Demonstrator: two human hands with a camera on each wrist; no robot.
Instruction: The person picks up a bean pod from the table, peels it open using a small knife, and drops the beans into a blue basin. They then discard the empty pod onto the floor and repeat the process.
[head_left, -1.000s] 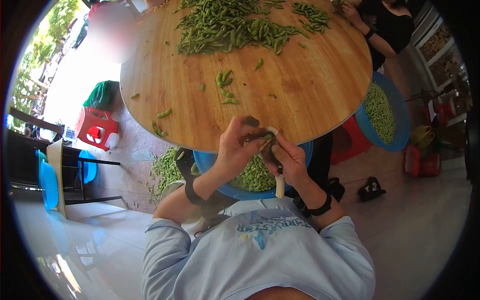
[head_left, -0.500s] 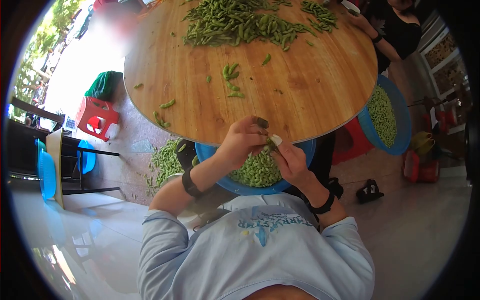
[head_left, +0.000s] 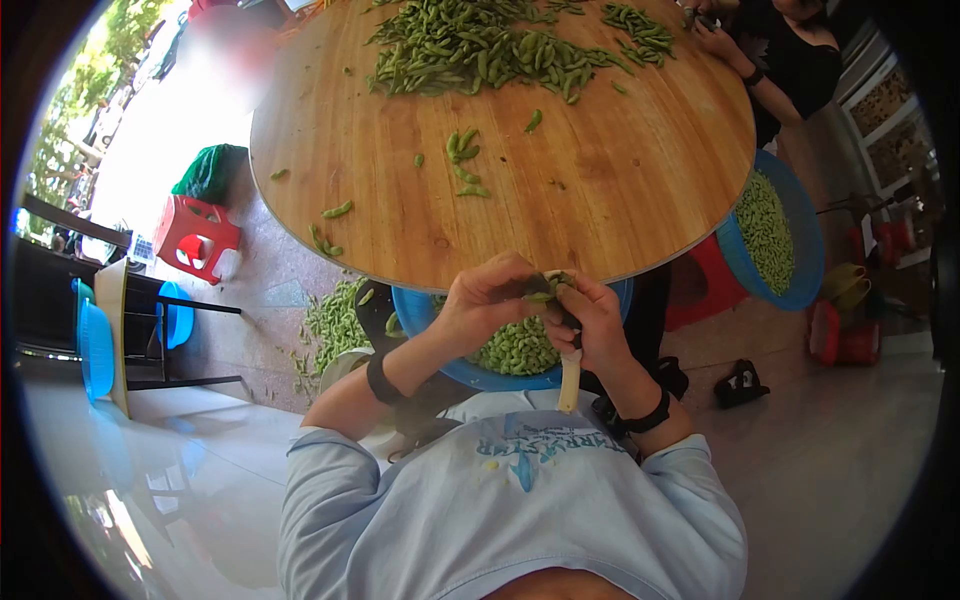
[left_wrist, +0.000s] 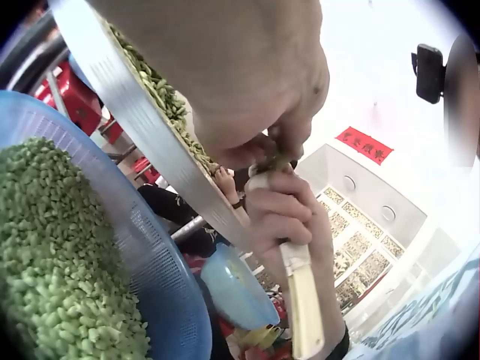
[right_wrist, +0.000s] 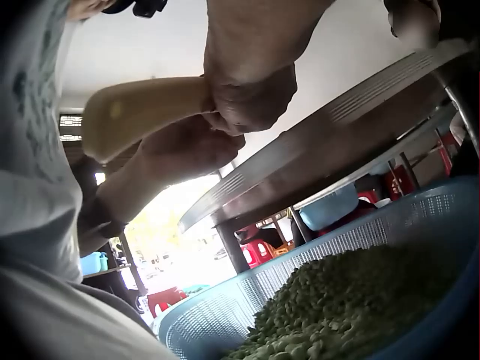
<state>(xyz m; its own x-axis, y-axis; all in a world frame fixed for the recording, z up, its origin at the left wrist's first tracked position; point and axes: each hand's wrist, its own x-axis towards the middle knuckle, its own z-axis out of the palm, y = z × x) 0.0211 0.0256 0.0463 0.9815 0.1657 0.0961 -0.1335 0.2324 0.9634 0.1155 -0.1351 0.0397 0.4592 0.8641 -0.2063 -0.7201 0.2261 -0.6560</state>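
My left hand point(head_left: 488, 297) pinches a green soybean pod point(head_left: 541, 296) between thumb and fingers, just past the near table edge. Close against it, my right hand point(head_left: 597, 318) grips a tool by its cream handle point(head_left: 570, 385), which sticks out below the fist. The tool's other end is hidden by the fingers. In the left wrist view, the right hand's fingers curl round the handle point(left_wrist: 304, 311), and both hands meet at the pod. Underneath the hands is a blue basin point(head_left: 465, 374) of shelled green beans point(head_left: 515, 350).
The round wooden table point(head_left: 380, 200) bears a heap of pods point(head_left: 460, 45) and a few strays. A second blue basin point(head_left: 800, 285) of beans stands at right, near a person point(head_left: 770, 70). Pods point(head_left: 335, 325) lie on the floor beside a red stool point(head_left: 197, 238) farther left.
The cream handle, out of sight half a second ago, shows again below the right hand. My left hand's raised fingers have come down, and both hands are slightly farther right.
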